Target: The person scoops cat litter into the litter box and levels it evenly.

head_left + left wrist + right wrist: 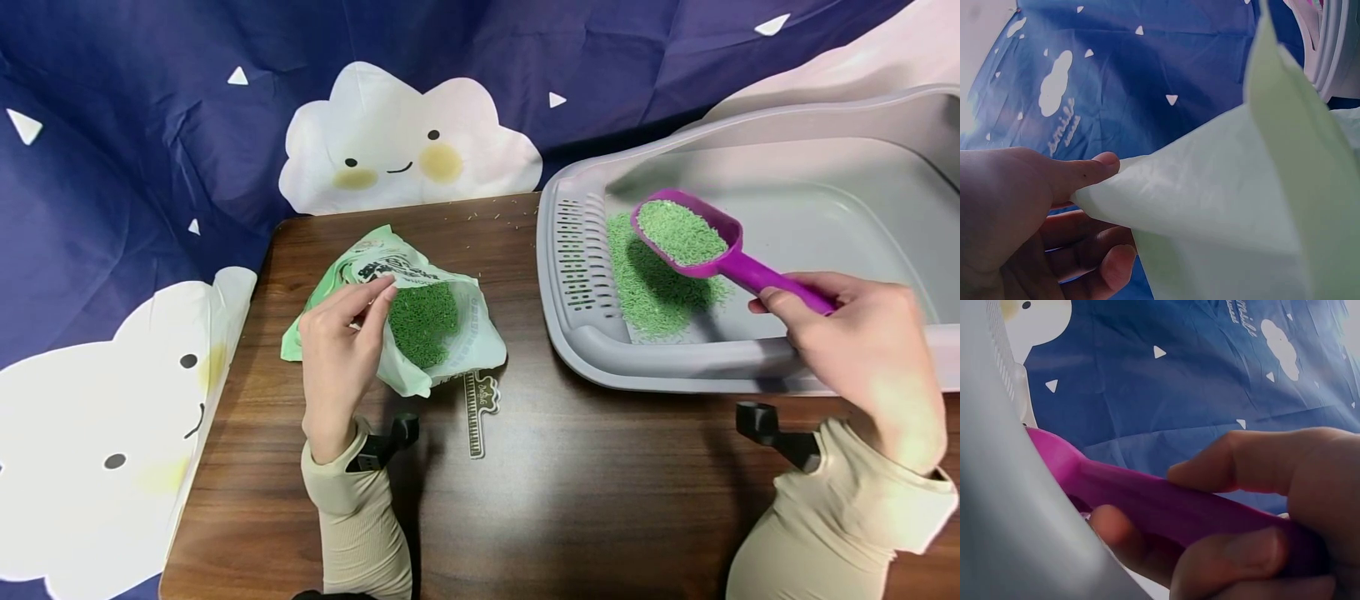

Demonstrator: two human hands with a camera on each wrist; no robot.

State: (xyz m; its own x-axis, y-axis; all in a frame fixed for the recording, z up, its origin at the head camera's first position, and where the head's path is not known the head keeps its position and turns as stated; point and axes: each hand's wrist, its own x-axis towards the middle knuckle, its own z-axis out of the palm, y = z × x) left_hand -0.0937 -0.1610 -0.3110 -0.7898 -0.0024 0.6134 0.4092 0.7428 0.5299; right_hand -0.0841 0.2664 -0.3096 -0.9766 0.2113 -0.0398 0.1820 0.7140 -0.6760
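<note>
My left hand pinches the open edge of a pale green plastic bag between thumb and fingers; the left wrist view shows the bag's film stretched away from the thumb. Dark green pellets lie inside the bag's mouth. Over the grey litter box, my right hand grips the handle of a purple scoop. Light green litter pellets heap in the scoop's bowl. Below it, a patch of the same litter covers the left end of the box floor. In the right wrist view, fingers wrap the purple handle.
A small clear ruler with a decorated side lies on the wooden table by the bag. A few stray pellets are scattered near the table's back edge. Behind hangs a dark blue curtain with clouds and triangles. The box has slotted, raised walls.
</note>
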